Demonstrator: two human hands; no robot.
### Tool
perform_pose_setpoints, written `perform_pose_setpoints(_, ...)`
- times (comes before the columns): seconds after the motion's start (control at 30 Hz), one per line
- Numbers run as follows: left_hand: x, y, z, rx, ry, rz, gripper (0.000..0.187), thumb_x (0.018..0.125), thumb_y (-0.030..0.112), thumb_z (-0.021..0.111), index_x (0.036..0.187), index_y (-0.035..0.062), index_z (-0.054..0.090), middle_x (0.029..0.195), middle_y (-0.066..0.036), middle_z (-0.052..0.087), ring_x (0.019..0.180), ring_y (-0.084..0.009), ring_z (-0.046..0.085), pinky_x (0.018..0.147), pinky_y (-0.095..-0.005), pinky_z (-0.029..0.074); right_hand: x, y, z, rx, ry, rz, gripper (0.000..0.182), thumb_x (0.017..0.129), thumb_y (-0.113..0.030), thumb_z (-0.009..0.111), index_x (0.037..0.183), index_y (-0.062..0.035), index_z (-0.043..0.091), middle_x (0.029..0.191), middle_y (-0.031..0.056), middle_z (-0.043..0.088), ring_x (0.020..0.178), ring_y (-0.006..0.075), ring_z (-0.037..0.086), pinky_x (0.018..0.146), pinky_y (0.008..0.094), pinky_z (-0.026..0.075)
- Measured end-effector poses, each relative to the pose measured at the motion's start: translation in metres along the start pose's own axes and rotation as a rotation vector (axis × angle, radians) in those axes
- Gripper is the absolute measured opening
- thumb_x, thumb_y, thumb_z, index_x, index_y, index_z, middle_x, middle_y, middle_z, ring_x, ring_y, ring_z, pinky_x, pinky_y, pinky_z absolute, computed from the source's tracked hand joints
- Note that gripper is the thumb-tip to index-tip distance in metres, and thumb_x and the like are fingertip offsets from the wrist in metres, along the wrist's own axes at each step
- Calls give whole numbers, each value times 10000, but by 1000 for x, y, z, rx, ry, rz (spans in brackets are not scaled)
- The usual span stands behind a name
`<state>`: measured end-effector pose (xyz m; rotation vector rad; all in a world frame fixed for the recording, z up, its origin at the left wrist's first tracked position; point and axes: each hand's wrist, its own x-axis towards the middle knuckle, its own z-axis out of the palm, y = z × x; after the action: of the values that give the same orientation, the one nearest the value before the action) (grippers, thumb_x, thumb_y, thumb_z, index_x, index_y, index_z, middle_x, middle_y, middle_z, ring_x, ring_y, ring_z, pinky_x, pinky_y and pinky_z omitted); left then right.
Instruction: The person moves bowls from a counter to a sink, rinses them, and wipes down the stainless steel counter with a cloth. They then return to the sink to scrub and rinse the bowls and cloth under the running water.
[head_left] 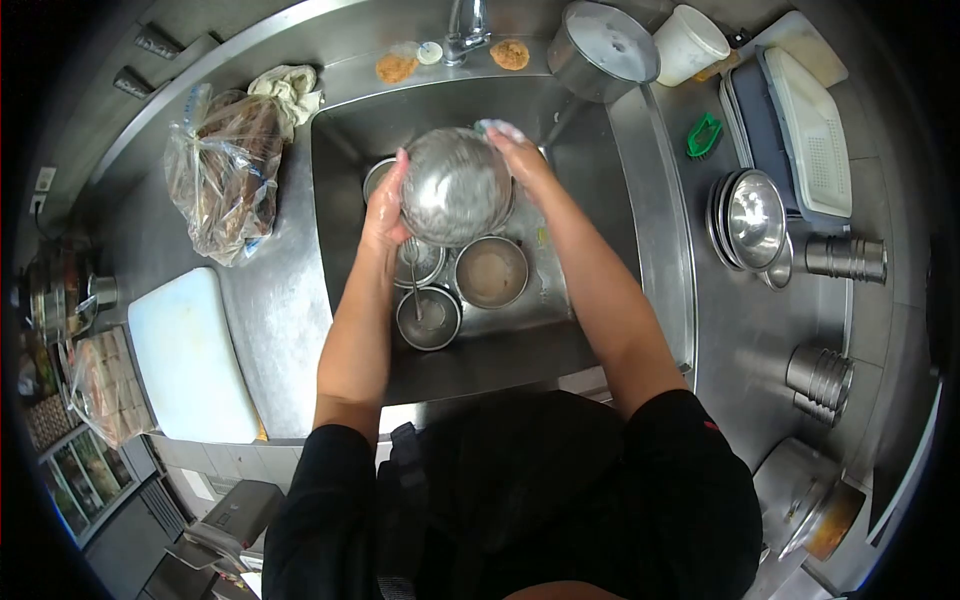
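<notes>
A shiny metal bowl (455,188), blurred by motion, is held up over the steel sink (560,350). My left hand (385,205) grips its left side, thumb up along the wall and fingers underneath. At the upper right rim, my right hand (522,160) is closed around a white and teal sponge (500,130), mostly hidden by the fingers. Below the bowl, a round metal pan (492,272) with cloudy brownish liquid stands in the sink. Beside it are a small metal bowl (428,318) and another round container with a fork-like utensil (414,285) leaning across.
A faucet (466,40), scouring pads (510,54) and a large pot (603,50) line the back ledge. On the right counter are stacked bowls (755,220), a green brush (704,136) and metal cups (845,258). A bagged item (225,175) and white cutting board (193,355) lie left.
</notes>
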<state>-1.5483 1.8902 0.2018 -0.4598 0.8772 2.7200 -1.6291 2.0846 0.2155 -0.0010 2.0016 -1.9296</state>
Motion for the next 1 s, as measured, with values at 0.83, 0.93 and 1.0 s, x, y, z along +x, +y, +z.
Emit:
perform_pose_setpoints(0.83,-1,-60,-45,639,288,-395,391,700,-4,481,1081,-67,418,709,-190,572,455,-320,614,275,-299,422,-42,91,41,-1184,-321,-280,321,766,-166,585,1087,-156,592,1137,161,545,1154,338,462,973,448,363)
perform_pose_setpoints(0.93,-15,-40,-43,724,319,-311,425,693,-15,487,1106,-28,387,727,-192,569,445,-320,608,280,-308,440,-58,82,28,-1154,-587,-147,303,774,-175,589,1074,-135,594,1147,181,539,1153,357,460,992,435,349)
perform_pose_setpoints(1.0,-17,-45,-40,715,305,-333,477,686,-25,487,1146,7,365,719,-194,562,442,-325,606,276,-316,446,-50,81,13,-1417,-415,-379,315,778,-196,592,1082,-118,588,1135,201,543,1127,367,489,956,447,389)
